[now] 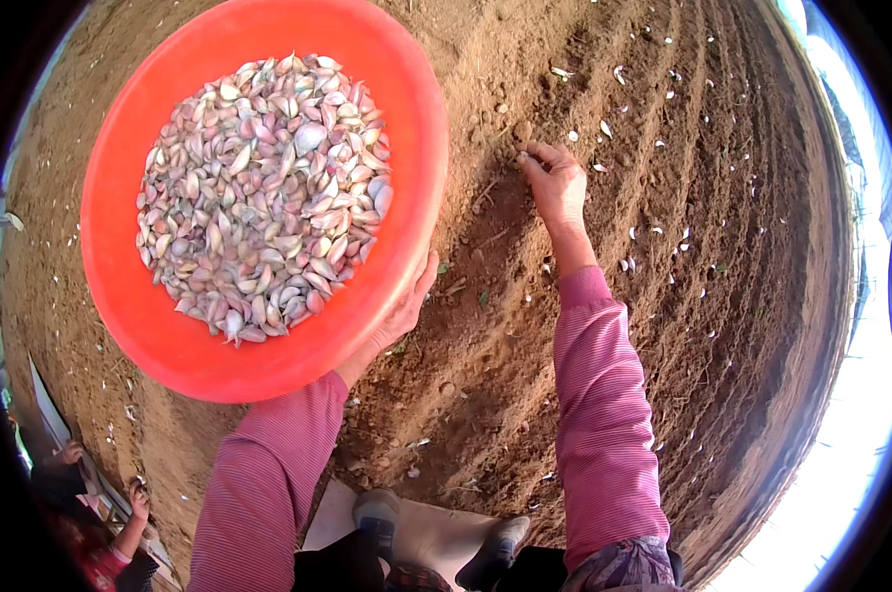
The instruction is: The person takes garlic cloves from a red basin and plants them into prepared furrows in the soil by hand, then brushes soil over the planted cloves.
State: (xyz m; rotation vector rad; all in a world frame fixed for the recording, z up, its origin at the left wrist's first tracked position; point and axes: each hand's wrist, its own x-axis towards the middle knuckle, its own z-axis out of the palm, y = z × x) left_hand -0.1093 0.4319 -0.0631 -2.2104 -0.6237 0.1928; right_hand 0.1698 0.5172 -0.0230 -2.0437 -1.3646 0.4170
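A red plastic basin point(418, 111) is tilted before me, on the left. Heaped inside it are many loose garlic cloves point(261, 192), pale with pink and purple skins. My left hand point(403, 309) grips the basin by its lower right side; most of the fingers are hidden beneath it. My right hand point(561, 185) is down at the tilled soil point(490, 318), thumb and forefinger pinched together beside a small clod point(523, 132). Whether a clove is between those fingertips cannot be made out. A few cloves lie near this hand, one of them a white clove point(605, 129).
Shallow furrows point(683, 185) dotted with scattered cloves run along the right. My shoes point(376, 510) stand on a pale board point(438, 529) at the bottom. At lower left, another person's hand point(139, 500) reaches over the soil. Bright sheeting point(857, 244) borders the far right.
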